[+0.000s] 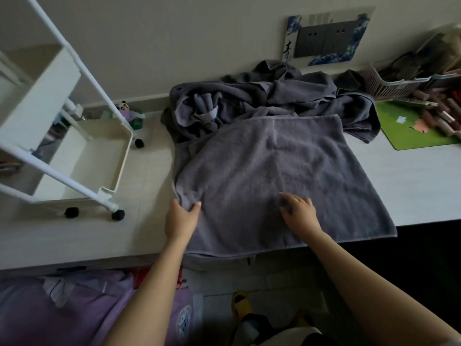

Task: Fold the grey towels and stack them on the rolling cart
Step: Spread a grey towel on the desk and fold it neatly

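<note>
A grey towel (274, 171) lies spread flat on the white desk (411, 186), its near edge hanging over the desk front. My left hand (180, 221) pinches the towel's left edge between thumb and fingers. My right hand (299, 211) rests flat on the towel's near middle, fingers spread. Behind it, a crumpled heap of grey towels (262, 98) lies against the wall. The white rolling cart (74, 151) stands on the floor to the left; the trays I can see hold no towels.
A green mat (404, 126), a pink basket (394, 86) and several small bottles crowd the desk's right end. A wall socket panel (326, 38) sits above the heap. A purple bag (62, 308) lies on the floor near my left arm.
</note>
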Tool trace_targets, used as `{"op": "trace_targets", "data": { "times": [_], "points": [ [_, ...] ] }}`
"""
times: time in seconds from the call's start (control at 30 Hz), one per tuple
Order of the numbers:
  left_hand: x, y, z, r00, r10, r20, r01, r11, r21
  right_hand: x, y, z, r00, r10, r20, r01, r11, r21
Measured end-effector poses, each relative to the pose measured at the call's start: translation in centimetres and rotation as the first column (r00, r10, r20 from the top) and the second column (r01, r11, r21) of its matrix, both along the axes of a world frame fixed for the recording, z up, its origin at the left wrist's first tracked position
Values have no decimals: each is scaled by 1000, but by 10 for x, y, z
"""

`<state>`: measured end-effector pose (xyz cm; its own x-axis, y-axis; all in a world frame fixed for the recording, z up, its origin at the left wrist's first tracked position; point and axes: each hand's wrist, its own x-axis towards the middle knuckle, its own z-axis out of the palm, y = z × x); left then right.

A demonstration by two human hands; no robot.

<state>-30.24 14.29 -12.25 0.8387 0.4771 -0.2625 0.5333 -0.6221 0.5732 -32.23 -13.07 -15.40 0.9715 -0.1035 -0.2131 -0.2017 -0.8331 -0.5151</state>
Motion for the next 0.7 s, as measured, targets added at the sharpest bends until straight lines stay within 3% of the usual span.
{"op": "trace_targets", "data": {
  "times": [0.23, 0.43, 0.57, 0.63, 0.7],
  "points": [
    [20, -51, 35, 951, -252, 180, 289, 931, -223, -3, 12, 4, 979, -195, -52, 200, 892, 405],
    [26, -160, 66, 826, -446, 344, 537, 808, -244, -11, -29, 35, 936, -312, -162, 318, 556, 768],
    [19, -244, 69, 748, -554, 365, 657, 694, -294, -19, -81, 42, 863, -438, -251, 377, 228, 898],
    [13, -280, 59, 715, -628, 307, 699, 631, -336, -23, -109, 39, 803, -503, -320, 434, 125, 892],
    [10, -312, 40, 681, -711, 173, 703, 570, -425, -27, -138, 34, 748, -546, -377, 506, 101, 857]
  ]
}}
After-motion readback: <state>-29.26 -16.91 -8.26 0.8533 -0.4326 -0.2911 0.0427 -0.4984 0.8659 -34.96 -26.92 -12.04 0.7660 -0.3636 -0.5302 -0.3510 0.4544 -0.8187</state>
